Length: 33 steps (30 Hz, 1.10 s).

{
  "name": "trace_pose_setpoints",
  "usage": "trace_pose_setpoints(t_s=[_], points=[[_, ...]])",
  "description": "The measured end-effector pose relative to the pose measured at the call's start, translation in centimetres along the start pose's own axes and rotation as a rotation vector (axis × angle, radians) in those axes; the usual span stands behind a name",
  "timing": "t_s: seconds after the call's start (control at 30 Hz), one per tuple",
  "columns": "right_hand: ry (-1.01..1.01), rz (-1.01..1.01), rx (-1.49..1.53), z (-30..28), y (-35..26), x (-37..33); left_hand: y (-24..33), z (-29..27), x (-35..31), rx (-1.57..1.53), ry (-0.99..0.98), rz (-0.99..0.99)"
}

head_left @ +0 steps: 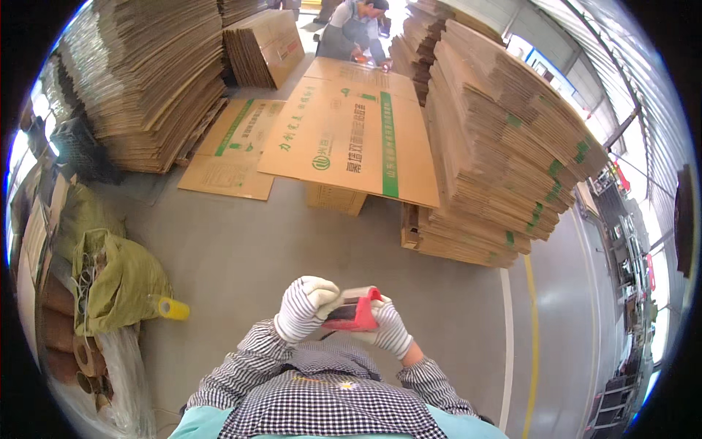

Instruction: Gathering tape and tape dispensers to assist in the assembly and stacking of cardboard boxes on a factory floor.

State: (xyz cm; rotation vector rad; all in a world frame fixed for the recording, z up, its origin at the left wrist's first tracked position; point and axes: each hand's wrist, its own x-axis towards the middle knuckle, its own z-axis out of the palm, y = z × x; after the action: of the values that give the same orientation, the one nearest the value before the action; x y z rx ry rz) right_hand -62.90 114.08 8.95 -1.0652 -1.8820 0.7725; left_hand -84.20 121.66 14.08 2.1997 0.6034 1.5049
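Observation:
In front of my body I hold a red tape dispenser [355, 312] with a roll in it that looks brownish. My right hand [389, 329], in a white striped glove, is closed around its right side. The left hand [307, 306], gloved the same way, has its fingers curled together at the dispenser's left end. Whether they pinch a loose end of tape there is too small to tell. Farther off, a large printed cardboard sheet [351, 135] with a green stripe lies raised on a cardboard box [335, 199].
Tall stacks of flattened cartons stand at left [142, 80] and right [482, 146]. Another cardboard sheet [234, 157] lies on the floor. A green sack [117, 282] and a yellow tape roll [173, 308] are at left. A co-worker [353, 33] bends over the far end of the raised sheet.

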Motion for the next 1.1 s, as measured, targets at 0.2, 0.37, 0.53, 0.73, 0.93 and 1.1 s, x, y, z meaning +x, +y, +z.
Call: trace_pose_setpoints(t_s=[0.2, 0.37, 0.53, 0.73, 0.93, 1.1], points=[[0.093, 0.495, -0.292, -9.2, 15.7, 1.9, -16.7, 7.0, 9.4, -0.455, 0.613, -0.845], [0.14, 0.579, -0.254, -19.5, 30.0, 9.3, -37.7, 16.5, 7.0, -0.524, 0.537, -1.259], [0.12, 0.594, -0.014, -27.0, 32.3, 19.1, -49.9, 28.6, 5.4, -0.93, 0.677, -1.706], [-0.014, 0.576, -0.08, -30.1, 36.6, 23.3, -57.3, 35.9, 8.9, -1.205, 1.122, -1.822], [0.017, 0.642, 0.108, -30.2, 39.9, 24.1, -62.8, 37.4, 7.0, -0.193, 0.467, -2.056], [-0.16, 0.688, 0.042, -32.5, 44.4, 26.7, -62.4, 35.8, 6.6, -0.17, 0.597, -1.678]])
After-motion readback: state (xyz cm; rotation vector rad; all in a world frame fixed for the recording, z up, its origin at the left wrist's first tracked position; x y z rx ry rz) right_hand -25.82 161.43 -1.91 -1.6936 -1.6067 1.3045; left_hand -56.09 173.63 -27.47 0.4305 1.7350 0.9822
